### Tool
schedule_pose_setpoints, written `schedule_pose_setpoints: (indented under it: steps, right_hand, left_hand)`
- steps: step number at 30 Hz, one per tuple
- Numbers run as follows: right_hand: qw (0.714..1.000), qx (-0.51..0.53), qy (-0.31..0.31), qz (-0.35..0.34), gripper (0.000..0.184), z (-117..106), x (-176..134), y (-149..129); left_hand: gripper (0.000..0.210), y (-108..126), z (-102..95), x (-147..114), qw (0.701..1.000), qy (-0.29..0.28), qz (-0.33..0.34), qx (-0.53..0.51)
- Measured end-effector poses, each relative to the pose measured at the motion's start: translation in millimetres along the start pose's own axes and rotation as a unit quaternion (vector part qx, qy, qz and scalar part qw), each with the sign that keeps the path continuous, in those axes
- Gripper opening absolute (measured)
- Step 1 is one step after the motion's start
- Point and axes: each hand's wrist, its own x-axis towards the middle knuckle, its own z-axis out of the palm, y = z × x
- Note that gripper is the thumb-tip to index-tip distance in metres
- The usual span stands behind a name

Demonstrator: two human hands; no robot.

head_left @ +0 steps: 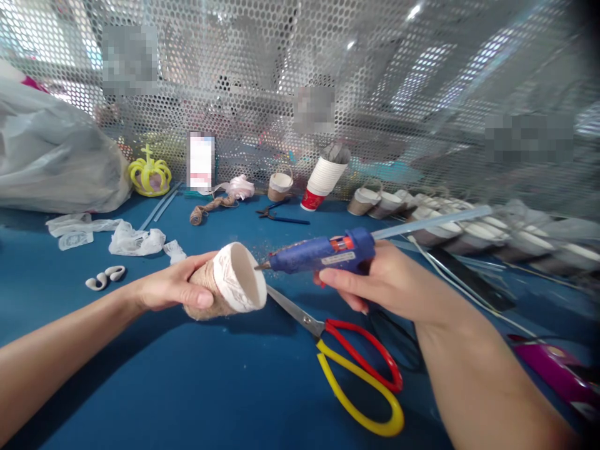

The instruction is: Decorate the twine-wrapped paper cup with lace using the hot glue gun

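My left hand (pixel 175 284) is wrapped around a paper cup (pixel 227 281) covered in brown twine, with a white lace band below its rim. The cup lies tilted, its open mouth facing right. In my right hand (pixel 365 281) is a blue glue gun (pixel 319 253), a clear glue stick (pixel 435 222) jutting from its back end. The gun's nozzle tip is at the cup's mouth; I cannot tell whether it touches the rim. Below the gun, scissors (pixel 307 319) with one red and one yellow handle lie on the blue table.
White lace strips (pixel 135 239) and small white earbud-like pieces (pixel 105 277) lie to the left. Behind stand a yellow crown-shaped holder (pixel 150 175), a twine bundle (pixel 213 207), pliers (pixel 281 215) and stacked paper cups (pixel 325 178). Several wrapped cups (pixel 435 228) line the right, near a dark phone (pixel 469 278).
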Motion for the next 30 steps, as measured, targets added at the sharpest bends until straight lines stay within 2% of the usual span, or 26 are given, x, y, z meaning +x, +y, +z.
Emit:
schedule_pose_setpoints:
  steps: [3, 8, 12, 16, 20, 25, 28, 30]
  right_hand:
    - [1.000, -0.008, -0.019, 0.002, 0.033, -1.0, -0.4, 0.2]
    - [1.000, 0.011, 0.007, -0.008, 0.034, -0.1, 0.6, 1.7]
    - [1.000, 0.001, -0.024, 0.000, 0.034, -1.4, 0.9, 2.7]
    - [0.999, 0.028, -0.010, -0.013, 0.032, -2.6, 0.9, 3.8]
    - [0.999, 0.023, -0.035, -0.012, 0.036, -2.0, 1.4, 6.5]
    - [1.000, 0.024, 0.008, -0.016, 0.037, -2.0, 2.0, 7.8]
    - [0.999, 0.023, -0.035, -0.014, 0.037, -2.5, 2.1, 7.5]
    - [0.999, 0.034, -0.032, -0.023, 0.037, -2.7, 2.1, 7.8]
  left_hand:
    - [0.068, 0.1, 0.0, 0.0, 1.000, -0.007, 0.000, -0.008]
    - [0.069, -0.2, 0.8, -0.2, 1.000, -0.006, -0.006, -0.017]
    - [0.066, 0.7, 0.2, -0.8, 1.000, -0.012, 0.004, -0.024]
    - [0.064, 1.8, 0.0, -0.2, 0.999, -0.006, 0.015, -0.030]
    - [0.064, 1.7, 1.1, 1.3, 0.999, -0.006, 0.010, -0.044]
    - [0.066, 1.8, 0.9, 1.4, 0.999, 0.003, 0.014, -0.035]
    - [0.066, 1.9, 0.4, 1.5, 1.000, 0.003, 0.009, -0.026]
    - [0.069, 1.8, 0.4, 1.8, 1.000, 0.010, 0.013, -0.024]
